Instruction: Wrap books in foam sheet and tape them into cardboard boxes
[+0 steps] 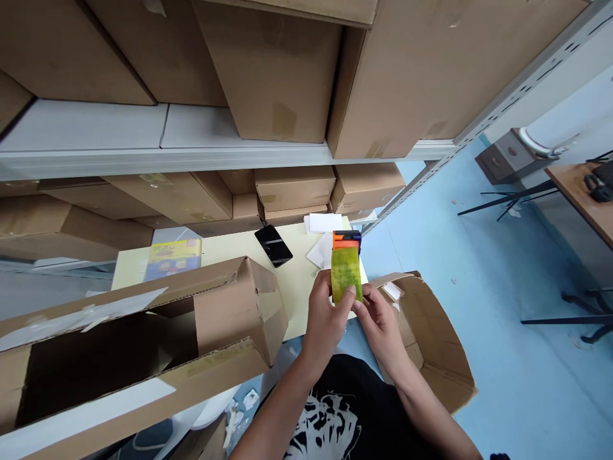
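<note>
A yellow-green packet is held upright between my two hands over the right end of the pale table. My left hand grips its left side and lower front, thumb across it. At its lower right corner, my right hand pinches the edge with thumb and fingers. Just beyond the packet's top is an orange and dark blue item, partly hidden behind it. White papers lie near it, and a black phone rests to the left.
A long open cardboard box fills the lower left. Another open box stands at the right below the table. Behind, a metal shelf holds cardboard boxes. A yellow and blue package lies at the table's left.
</note>
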Tool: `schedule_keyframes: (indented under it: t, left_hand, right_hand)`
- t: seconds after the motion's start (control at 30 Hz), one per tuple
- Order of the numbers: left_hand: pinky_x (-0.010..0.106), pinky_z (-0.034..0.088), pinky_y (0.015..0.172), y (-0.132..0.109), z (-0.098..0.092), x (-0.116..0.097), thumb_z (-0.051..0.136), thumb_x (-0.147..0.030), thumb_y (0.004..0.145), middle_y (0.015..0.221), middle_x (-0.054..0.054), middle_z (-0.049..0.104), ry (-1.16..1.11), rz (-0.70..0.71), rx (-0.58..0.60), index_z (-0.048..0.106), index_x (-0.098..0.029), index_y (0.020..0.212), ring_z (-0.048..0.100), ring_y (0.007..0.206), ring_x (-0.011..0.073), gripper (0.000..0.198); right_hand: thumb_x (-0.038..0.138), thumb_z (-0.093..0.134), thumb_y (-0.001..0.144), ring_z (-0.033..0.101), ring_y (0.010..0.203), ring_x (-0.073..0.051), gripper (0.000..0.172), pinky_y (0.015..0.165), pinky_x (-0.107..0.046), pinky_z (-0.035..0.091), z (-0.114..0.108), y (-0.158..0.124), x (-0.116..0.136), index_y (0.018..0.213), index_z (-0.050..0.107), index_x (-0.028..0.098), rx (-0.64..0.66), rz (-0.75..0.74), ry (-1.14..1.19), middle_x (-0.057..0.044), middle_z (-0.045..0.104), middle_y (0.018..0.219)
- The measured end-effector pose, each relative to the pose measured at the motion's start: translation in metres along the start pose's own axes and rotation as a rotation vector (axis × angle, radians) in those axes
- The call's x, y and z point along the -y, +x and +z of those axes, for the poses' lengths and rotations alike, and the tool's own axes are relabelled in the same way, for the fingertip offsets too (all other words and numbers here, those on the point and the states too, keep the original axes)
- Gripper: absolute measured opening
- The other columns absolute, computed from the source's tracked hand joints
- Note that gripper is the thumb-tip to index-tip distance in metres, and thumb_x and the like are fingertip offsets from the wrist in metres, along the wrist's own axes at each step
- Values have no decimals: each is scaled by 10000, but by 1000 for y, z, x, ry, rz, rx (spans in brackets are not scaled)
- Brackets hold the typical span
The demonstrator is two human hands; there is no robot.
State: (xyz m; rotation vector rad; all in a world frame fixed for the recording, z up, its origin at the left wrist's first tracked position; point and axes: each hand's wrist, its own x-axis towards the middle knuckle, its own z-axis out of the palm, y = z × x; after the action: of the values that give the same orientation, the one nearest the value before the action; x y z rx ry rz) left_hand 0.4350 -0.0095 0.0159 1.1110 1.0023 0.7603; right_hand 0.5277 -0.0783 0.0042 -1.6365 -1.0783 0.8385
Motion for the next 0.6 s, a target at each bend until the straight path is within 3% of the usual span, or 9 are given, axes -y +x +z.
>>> schedule_keyframes:
  t: [0.2,0.6]
  left_hand:
    - [323,470,743,4,-4,0,561,-367,777,865,63,604,16,-22,68,557,-156,928,586,830,203,259]
    - [275,458,623,11,-14,2,551,-259,701,749,24,599,119,-133,122,586,-163,840,565,708,176,173]
  right_hand:
    - [353,478,921,483,710,-148,150,633,-270,419,-2,1,2,860,508,219,10,-13,-129,-9,523,794]
    - [347,483,919,525,718,-156,139,621,-272,434,-4,0,-2,903,533,218,19,-60,-244,-22,567,818]
